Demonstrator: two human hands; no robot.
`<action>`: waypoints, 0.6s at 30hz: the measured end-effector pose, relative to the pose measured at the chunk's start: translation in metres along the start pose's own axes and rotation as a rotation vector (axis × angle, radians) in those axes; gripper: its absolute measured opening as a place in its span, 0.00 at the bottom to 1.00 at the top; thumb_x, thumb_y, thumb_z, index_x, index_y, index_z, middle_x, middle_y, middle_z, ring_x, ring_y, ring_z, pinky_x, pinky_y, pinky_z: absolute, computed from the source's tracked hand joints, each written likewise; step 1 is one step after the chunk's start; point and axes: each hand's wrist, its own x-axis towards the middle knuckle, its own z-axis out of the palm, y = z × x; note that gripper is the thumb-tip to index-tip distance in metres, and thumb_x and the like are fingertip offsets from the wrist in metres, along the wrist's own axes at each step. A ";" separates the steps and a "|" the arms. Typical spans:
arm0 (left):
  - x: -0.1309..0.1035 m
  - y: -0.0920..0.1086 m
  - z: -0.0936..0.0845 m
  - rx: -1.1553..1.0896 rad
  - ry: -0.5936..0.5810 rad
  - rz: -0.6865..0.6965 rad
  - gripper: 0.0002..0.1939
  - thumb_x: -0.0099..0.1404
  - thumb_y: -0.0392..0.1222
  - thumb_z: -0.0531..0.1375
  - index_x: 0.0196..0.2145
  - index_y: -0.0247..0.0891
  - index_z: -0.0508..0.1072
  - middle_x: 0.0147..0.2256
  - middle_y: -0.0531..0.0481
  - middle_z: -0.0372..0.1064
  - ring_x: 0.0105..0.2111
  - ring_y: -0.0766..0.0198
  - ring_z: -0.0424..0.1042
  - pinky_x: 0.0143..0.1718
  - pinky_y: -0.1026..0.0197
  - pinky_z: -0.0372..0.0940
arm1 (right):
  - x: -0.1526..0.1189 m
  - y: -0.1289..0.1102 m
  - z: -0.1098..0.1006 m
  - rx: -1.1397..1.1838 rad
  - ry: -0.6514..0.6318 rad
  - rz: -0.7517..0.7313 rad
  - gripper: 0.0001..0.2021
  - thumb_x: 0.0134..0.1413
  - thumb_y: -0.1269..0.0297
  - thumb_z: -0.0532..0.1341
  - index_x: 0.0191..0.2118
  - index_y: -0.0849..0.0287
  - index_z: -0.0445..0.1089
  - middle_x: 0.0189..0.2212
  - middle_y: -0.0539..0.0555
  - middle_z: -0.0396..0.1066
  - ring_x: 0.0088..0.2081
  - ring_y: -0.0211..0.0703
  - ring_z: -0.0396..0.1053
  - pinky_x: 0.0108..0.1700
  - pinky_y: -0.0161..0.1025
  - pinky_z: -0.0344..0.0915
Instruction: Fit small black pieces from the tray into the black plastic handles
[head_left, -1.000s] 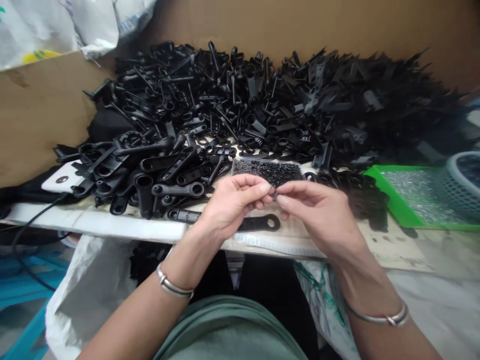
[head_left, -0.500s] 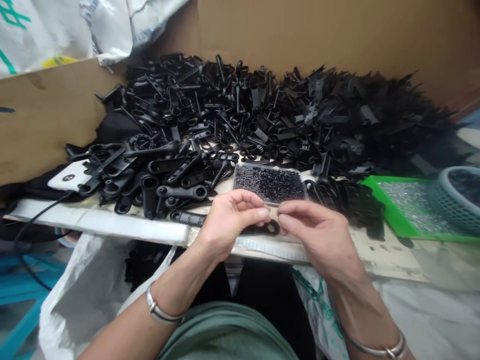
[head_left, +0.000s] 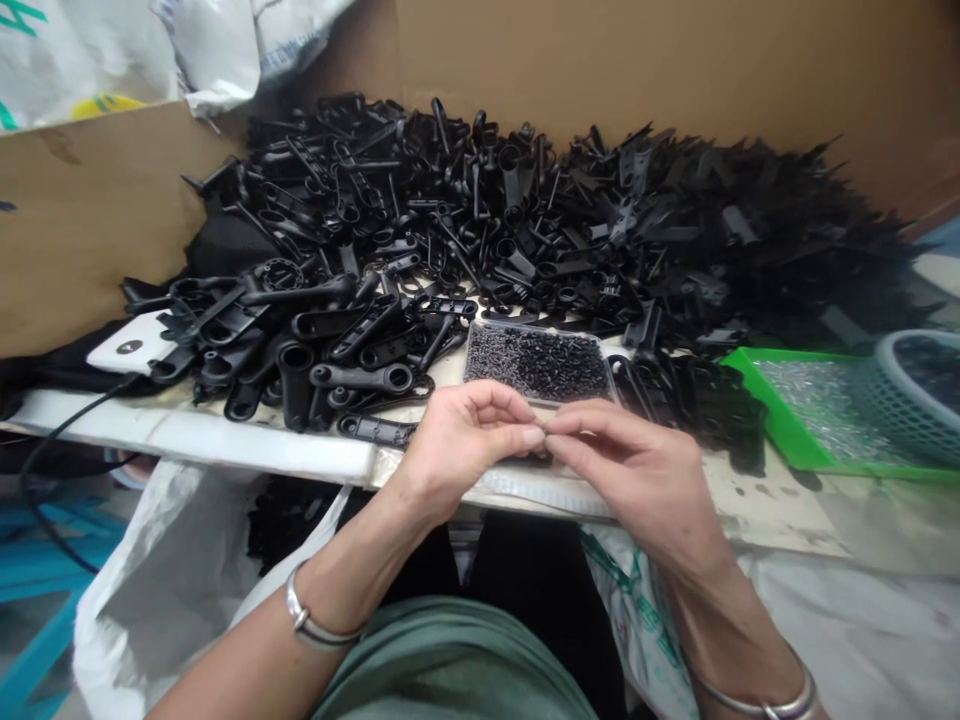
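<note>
My left hand [head_left: 469, 440] and my right hand [head_left: 637, 465] meet fingertip to fingertip over the front edge of the table. Each is closed in a pinch of thumb and forefinger; whatever small piece is between them is too small or hidden to name. Behind and below the fingers lies a dark plastic part, almost wholly covered by them. Just beyond my hands sits a clear box [head_left: 536, 362] full of tiny black and grey pieces that look like screws. A slotted black plastic arm [head_left: 375, 429] lies left of my left hand.
A large heap of black plastic parts [head_left: 450, 200] fills the back, against cardboard walls [head_left: 637, 65]. Right stand a green tray [head_left: 784, 440] of small clear pieces and a grey-blue basket [head_left: 919, 400]. A white device [head_left: 131, 343] with a cable lies left; a white sack [head_left: 161, 560] hangs below.
My right hand has moved left, so its fingertips now meet those of my left hand. The ringed end of the dark part that showed between them is now mostly covered.
</note>
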 end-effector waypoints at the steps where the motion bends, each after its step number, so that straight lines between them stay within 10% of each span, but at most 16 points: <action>1: 0.000 0.000 0.000 0.000 0.000 -0.002 0.10 0.46 0.30 0.71 0.25 0.30 0.74 0.24 0.51 0.74 0.24 0.69 0.73 0.30 0.68 0.69 | 0.000 0.000 0.000 -0.018 0.004 -0.013 0.03 0.51 0.69 0.66 0.33 0.54 0.77 0.34 0.49 0.76 0.34 0.38 0.73 0.37 0.35 0.73; 18: -0.001 -0.006 0.000 0.052 -0.040 0.105 0.07 0.49 0.31 0.71 0.25 0.31 0.76 0.24 0.52 0.75 0.26 0.70 0.75 0.31 0.71 0.71 | -0.013 -0.002 0.002 -0.338 0.138 -0.229 0.03 0.53 0.72 0.64 0.34 0.58 0.75 0.32 0.50 0.78 0.31 0.37 0.76 0.37 0.33 0.73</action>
